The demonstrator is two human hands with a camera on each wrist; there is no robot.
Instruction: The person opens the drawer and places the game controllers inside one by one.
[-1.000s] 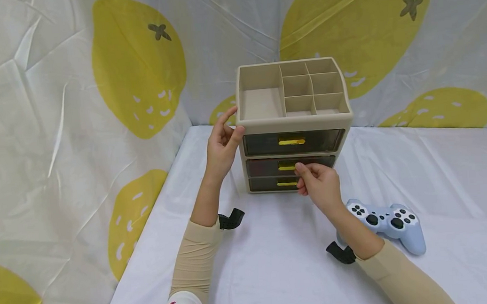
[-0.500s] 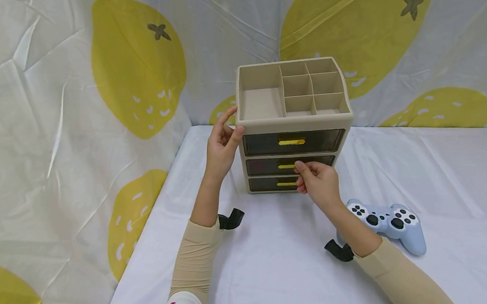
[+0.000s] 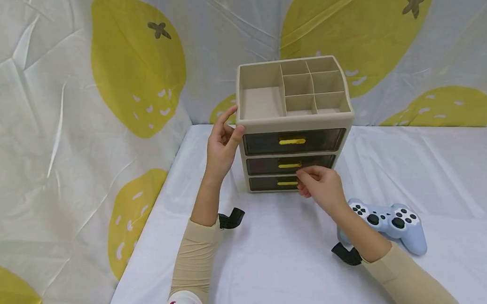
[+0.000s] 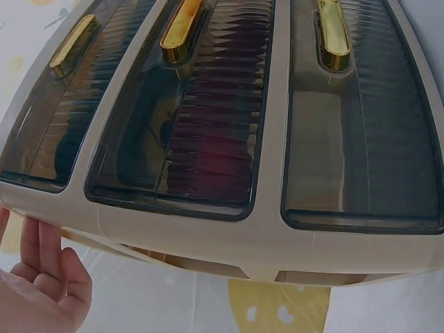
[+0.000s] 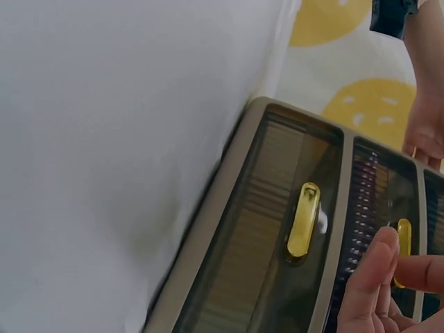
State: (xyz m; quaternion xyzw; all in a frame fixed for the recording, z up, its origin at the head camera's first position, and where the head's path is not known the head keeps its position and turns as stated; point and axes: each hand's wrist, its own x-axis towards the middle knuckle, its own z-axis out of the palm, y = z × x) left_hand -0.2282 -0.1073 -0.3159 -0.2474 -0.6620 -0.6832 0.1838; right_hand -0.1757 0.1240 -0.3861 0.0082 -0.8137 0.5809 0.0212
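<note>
A beige desktop drawer organizer stands on the white cloth. Its three dark see-through drawers are closed, each with a yellow handle. Behind the middle drawer front, dark and reddish-purple shapes show through the ribbed plastic. My left hand touches the organizer's left side near the top, index finger extended and thumb by the front edge. Just below and right of the middle drawer's handle is my right hand, thumb and index tips close together, nothing seen between them. In the right wrist view its fingertips overlap that handle.
A light blue game controller lies on the cloth, partly behind the right forearm. Open compartments top the organizer. A lemon-patterned curtain hangs at the back and left. Black wrist pieces stick out from both sleeves.
My right hand has come off the middle drawer's handle and shifted slightly down and right. The left hand keeps its place, and the drawers look unmoved.
</note>
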